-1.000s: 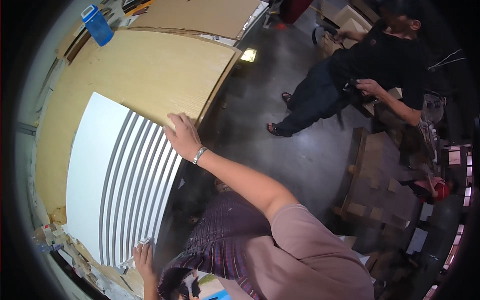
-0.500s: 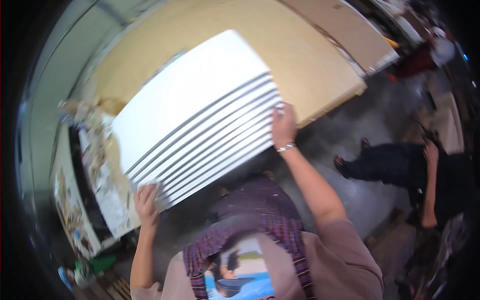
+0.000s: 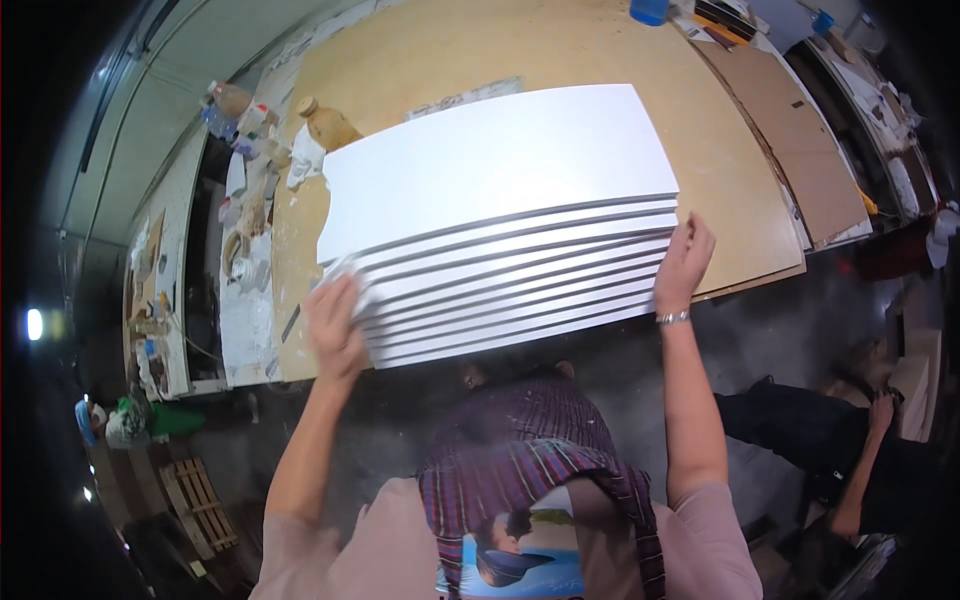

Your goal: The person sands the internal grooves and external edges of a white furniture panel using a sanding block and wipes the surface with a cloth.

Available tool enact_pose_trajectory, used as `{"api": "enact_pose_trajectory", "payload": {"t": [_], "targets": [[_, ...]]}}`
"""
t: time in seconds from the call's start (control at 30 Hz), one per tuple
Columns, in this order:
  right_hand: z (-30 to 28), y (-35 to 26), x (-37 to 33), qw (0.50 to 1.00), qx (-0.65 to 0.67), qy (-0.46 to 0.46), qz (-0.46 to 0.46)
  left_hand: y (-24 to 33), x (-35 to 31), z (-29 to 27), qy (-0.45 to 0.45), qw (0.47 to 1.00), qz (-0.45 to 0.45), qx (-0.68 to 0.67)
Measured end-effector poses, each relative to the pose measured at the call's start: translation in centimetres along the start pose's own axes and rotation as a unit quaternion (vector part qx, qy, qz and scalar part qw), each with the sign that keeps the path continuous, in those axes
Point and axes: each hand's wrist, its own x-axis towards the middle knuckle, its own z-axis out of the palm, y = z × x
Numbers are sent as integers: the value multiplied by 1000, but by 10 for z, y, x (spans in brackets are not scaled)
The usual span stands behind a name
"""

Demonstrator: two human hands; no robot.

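Note:
Several white panels [image 3: 490,150] lie in a fanned stack on the tan worktable, their near edges stepped toward me. One panel in the middle of the fan sits slightly askew at its right end. My left hand [image 3: 335,325] is closed on a crumpled white cloth [image 3: 348,275] and presses it against the left ends of the panels. At the right ends, my right hand [image 3: 683,262] grips a panel edge with its fingers close together. Part of that grip is hidden by the hand itself.
The worktable [image 3: 740,180] extends beyond the stack. A yellowish jug [image 3: 328,125], bottles [image 3: 225,110] and scraps stand at its left. A blue container [image 3: 650,10] is at the far edge, cardboard [image 3: 800,150] at the right. Another person [image 3: 830,440] is to the right, a wooden pallet [image 3: 200,505] lower left.
The panel stack has turned to lie more level across my view and now sits farther right in the picture. Both hands have stayed at its two ends.

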Motion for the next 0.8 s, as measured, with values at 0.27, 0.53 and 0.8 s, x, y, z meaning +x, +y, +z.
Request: {"api": "enact_pose_trajectory", "payload": {"t": [0.27,0.53,0.8], "targets": [[44,-24,47,997,-58,-35,40,122,86,84,-49,973,192,-115],[45,-33,51,993,-91,-44,59,73,37,48,29,990,96,-102],[44,-11,56,992,-78,-70,72,-81,-97,-15,27,990,-140,18]]}}
